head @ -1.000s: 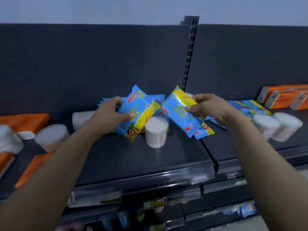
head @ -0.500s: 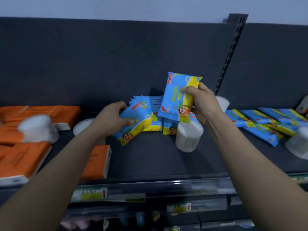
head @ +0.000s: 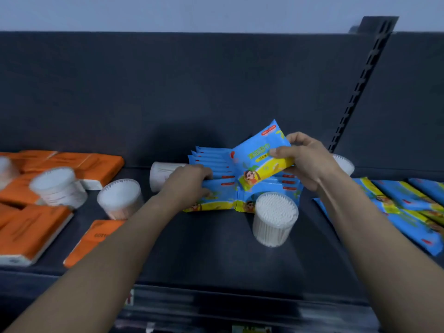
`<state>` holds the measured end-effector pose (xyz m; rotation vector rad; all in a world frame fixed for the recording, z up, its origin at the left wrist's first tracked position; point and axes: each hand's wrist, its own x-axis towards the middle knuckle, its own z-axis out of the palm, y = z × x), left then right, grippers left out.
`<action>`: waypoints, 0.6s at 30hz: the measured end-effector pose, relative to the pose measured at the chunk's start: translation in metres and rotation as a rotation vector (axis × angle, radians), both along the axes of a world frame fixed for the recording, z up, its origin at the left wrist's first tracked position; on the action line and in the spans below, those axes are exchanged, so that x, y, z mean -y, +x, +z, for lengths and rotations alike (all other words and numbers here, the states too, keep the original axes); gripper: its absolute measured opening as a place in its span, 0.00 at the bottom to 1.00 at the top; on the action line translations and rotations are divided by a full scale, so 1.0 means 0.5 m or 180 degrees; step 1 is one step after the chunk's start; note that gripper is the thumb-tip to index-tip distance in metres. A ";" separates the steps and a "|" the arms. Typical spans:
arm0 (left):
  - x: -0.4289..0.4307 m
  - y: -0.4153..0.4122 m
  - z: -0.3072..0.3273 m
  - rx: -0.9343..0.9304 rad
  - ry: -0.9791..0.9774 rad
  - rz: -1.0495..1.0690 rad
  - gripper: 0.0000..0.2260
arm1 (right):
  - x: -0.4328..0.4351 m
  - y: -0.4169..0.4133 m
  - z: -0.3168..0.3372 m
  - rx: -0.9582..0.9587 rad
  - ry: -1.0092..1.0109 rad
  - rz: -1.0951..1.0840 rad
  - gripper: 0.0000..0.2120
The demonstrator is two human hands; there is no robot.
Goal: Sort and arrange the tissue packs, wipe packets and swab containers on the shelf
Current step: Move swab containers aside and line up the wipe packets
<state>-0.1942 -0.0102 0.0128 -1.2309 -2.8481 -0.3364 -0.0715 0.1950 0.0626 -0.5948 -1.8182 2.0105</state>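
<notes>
My right hand (head: 310, 159) pinches a blue and yellow wipe packet (head: 259, 159), held tilted above a fanned pile of the same packets (head: 211, 162) at the middle of the dark shelf (head: 204, 251). On the pile's left side lies the front packet (head: 216, 200), and my left hand (head: 187, 183) grips its left end. A clear round swab container (head: 275, 218) stands in front of the pile. Further swab containers (head: 120, 197) sit to the left among orange tissue packs (head: 31, 231).
More wipe packets (head: 408, 207) lie spread at the right. Another swab container (head: 159, 175) lies on its side behind my left hand, and one (head: 343, 164) stands behind my right wrist. A slotted upright (head: 355, 92) rises at the back right. The shelf's front rail (head: 240, 301) runs below.
My left hand has laid its packet down onto the front of the pile. My right hand has tipped its packet from upright to slanted. The view has shifted left.
</notes>
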 end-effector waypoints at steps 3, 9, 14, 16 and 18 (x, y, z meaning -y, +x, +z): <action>0.015 0.001 -0.003 -0.0257 -0.0180 0.0129 0.17 | 0.000 -0.014 -0.012 0.0045 0.0067 0.0172 0.16; 0.054 -0.012 -0.007 0.0227 0.0087 0.0338 0.16 | 0.032 -0.033 -0.010 0.0009 0.0395 0.0672 0.16; 0.069 -0.039 -0.006 0.0713 0.0771 0.0393 0.12 | 0.092 -0.032 -0.016 0.0062 0.1306 0.0977 0.29; 0.076 -0.047 -0.005 0.0869 0.0860 0.0312 0.12 | 0.119 -0.038 -0.024 0.0166 0.1697 0.0861 0.27; 0.082 -0.056 -0.002 0.0872 0.0964 0.0186 0.11 | 0.141 -0.044 -0.036 0.0404 0.2205 0.0701 0.21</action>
